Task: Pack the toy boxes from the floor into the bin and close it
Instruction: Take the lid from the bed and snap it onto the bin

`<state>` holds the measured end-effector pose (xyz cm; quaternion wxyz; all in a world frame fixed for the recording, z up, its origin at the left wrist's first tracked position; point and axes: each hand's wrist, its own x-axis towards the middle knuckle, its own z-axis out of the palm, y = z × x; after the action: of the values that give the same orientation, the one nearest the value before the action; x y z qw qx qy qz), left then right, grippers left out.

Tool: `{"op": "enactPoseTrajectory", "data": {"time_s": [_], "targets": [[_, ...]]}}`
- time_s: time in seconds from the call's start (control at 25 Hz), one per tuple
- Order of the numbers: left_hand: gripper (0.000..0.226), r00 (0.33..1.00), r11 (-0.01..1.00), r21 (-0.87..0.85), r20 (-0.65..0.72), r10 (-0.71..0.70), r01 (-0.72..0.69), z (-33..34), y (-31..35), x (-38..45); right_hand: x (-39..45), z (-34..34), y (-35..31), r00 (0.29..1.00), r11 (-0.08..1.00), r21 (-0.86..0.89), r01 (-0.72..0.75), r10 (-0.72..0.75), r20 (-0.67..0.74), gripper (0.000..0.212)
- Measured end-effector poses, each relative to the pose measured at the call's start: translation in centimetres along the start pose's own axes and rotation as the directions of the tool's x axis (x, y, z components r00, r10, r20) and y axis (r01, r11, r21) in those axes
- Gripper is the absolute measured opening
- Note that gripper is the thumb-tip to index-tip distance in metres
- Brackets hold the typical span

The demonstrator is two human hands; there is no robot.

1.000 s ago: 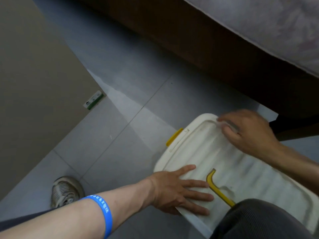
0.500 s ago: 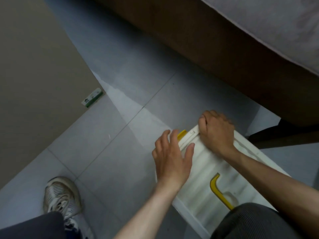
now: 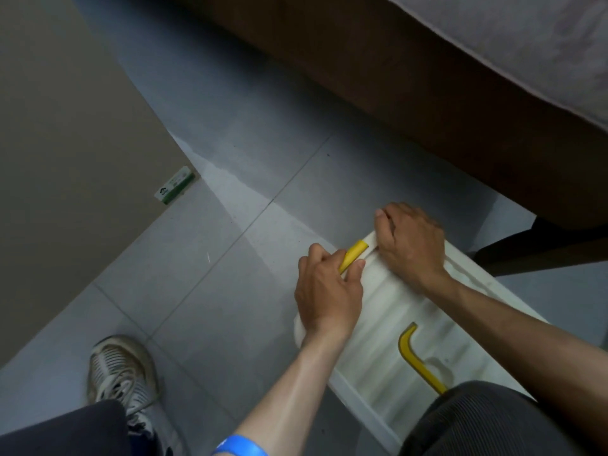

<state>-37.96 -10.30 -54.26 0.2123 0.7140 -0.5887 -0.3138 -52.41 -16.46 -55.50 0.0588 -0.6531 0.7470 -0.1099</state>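
Two big surfaces frame the scene: the grey tiled floor [image 3: 204,291], and along the far right a brown bed base [image 3: 411,103] under a pale mattress [image 3: 526,34]. On the floor at the near right sits the white bin [image 3: 388,327], its ribbed lid [image 3: 427,311] lying flat on top with a yellow handle [image 3: 418,357] set into it. No toy boxes lie on the visible floor, so the packing looks finished and only the closing appears to remain. A dark-trousered knee [image 3: 487,419] hides the bin's near end. At the near left stands a worn sneaker [image 3: 121,373].

The right hand [image 3: 411,245] rests on the lid's far corner, its grip curled over the edge. Just left of it, the left hand [image 3: 329,291] has its grip pinched on the yellow latch [image 3: 353,255] at the bin's far-left edge, thumb on the lid side and fingers over the rim. Whether that latch is already snapped home cannot be told; any latch at the opposite end is hidden. A blue wristband [image 3: 240,447] circles the left forearm.
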Motion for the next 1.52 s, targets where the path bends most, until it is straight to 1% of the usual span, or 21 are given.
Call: {"op": "enactPoseTrajectory", "data": {"time_s": [0.16, 0.24, 0.32, 0.4, 0.48, 0.6, 0.72, 0.76, 0.8, 0.84, 0.88, 0.92, 0.96, 1.04, 1.12, 1.16, 1.24, 1.32, 1.36, 1.4, 1.52], "targets": [[0.045, 0.987, 0.997, 0.077, 0.158, -0.001, -0.011, 0.1, -0.2, 0.1, -0.2, -0.4, 0.6, 1.0, 0.974, 0.225, -0.016, 0.014, 0.011, 0.032], [0.05, 0.987, 0.994, 0.102, 0.158, 0.029, -0.045, 0.0, -0.1, -0.4, -0.2, -1.3, 0.4, 0.997, 0.951, 0.308, -0.003, -0.021, 0.075, 0.041], [0.05, 0.985, 0.987, 0.115, 0.139, 0.097, -0.113, 0.3, 0.4, -1.0, -1.9, -3.2, 1.7, 0.981, 0.952, 0.305, 0.026, -0.082, 0.174, 0.061], [0.048, 0.991, 0.985, 0.128, 0.082, 0.107, -0.117, -0.1, -0.5, -0.7, -6.1, -4.2, 4.1, 0.952, 0.972, 0.186, 0.145, -0.189, 0.243, 0.067], [0.048, 0.991, 0.981, 0.15, 0.081, 0.11, -0.121, 0.0, -0.6, -0.5, -14.5, -4.9, 9.1, 0.967, 0.997, 0.002, 0.081, -0.079, 0.24, 0.06], [0.046, 0.987, 0.976, 0.158, 0.084, 0.136, -0.148, 0.6, -0.2, -1.0, -26.6, -5.3, 13.1, 0.961, 0.962, -0.152, -0.228, 0.248, 0.124, 0.063], [0.042, 0.929, 0.879, 0.307, 0.067, 0.363, -0.365, 0.7, 0.7, -1.4, -29.3, -3.5, 12.9, 0.932, 0.921, -0.218, -0.322, 0.349, 0.097, 0.064], [0.05, 0.861, 0.79, 0.341, 0.19, 0.473, -0.509, 1.0, 1.3, -1.6, -28.8, -3.5, 12.6, 0.933, 0.925, -0.191, -0.329, 0.349, 0.083, 0.062], [0.058, 0.71, 0.641, 0.318, 0.423, 0.564, -0.699, 1.7, 2.2, -2.3, -28.4, -3.7, 12.7, 0.933, 0.927, -0.164, -0.337, 0.352, 0.075, 0.06], [0.064, 0.481, 0.473, 0.218, 0.679, 0.555, -0.854, 2.7, 3.2, -3.4, -28.1, -3.8, 12.9, 0.933, 0.929, -0.148, -0.34, 0.352, 0.067, 0.06], [0.074, 0.265, 0.339, 0.111, 0.853, 0.45, -0.934, 4.1, 4.0, -4.7, -28.3, -3.9, 13.2, 0.933, 0.93, -0.13, -0.344, 0.353, 0.062, 0.06], [0.087, 0.135, 0.234, 0.058, 0.935, 0.328, -0.97, 5.5, 4.6, -6.0, -28.6, -4.0, 13.3, 0.933, 0.933, -0.098, -0.347, 0.353, 0.063, 0.063], [0.097, 0.099, 0.176, 0.058, 0.967, 0.236, -0.983, 7.0, 4.9, -7.0, -28.8, -4.2, 13.4, 0.934, 0.936, -0.053, -0.348, 0.351, 0.064, 0.069], [0.106, 0.18, 0.16, 0.151, 0.967, 0.181, -0.976, 9.0, 5.3, -8.5, -29.0, -4.9, 13.4, 0.929, 0.926, 0.073, -0.371, 0.37, 0.031, 0.078], [0.111, 0.238, 0.186, 0.205, 0.954, 0.183, -0.961, 9.6, 5.1, -8.7, -28.1, -5.8, 13.4, 0.865, 0.85, 0.217, -0.48, 0.499, -0.045, 0.071], [0.113, 0.222, 0.169, 0.192, 0.958, 0.183, -0.967, 9.6, 5.2, -8.9, -28.3, -6.0, 13.4, 0.782, 0.766, 0.29, -0.574, 0.617, -0.082, 0.067], [0.109, 0.195, 0.168, 0.168, 0.968, 0.16, -0.971, 10.0, 5.7, -9.0, -29.5, -6.3, 13.0, 0.504, 0.458, 0.477, -0.751, 0.863, -0.035, 0.068], [0.111, 0.185, 0.163, 0.164, 0.975, 0.126, -0.973, 10.1, 6.3, -9.1, -31.3, -6.5, 12.5, 0.223, 0.027, 0.586, -0.81, 0.938, 0.265, 0.088], [0.115, 0.19, 0.156, 0.172, 0.976, 0.107, -0.973, 10.1, 6.5, -9.2, -32.2, -6.7, 12.2, 0.177, -0.114, 0.584, -0.804, 0.892, 0.417, 0.086], [0.117, 0.203, 0.15, 0.188, 0.974, 0.099, -0.971, 10.0, 6.6, -9.1, -32.8, -6.8, 12.0, 0.193, -0.157, 0.581, -0.798, 0.848, 0.494, 0.072], [0.114, 0.215, 0.136, 0.199, 0.97, 0.116, -0.971, 9.9, 6.6, -9.2, -33.7, -7.5, 12.0, 0.288, 0.027, 0.554, -0.832, 0.875, 0.389, 0.035]]}}
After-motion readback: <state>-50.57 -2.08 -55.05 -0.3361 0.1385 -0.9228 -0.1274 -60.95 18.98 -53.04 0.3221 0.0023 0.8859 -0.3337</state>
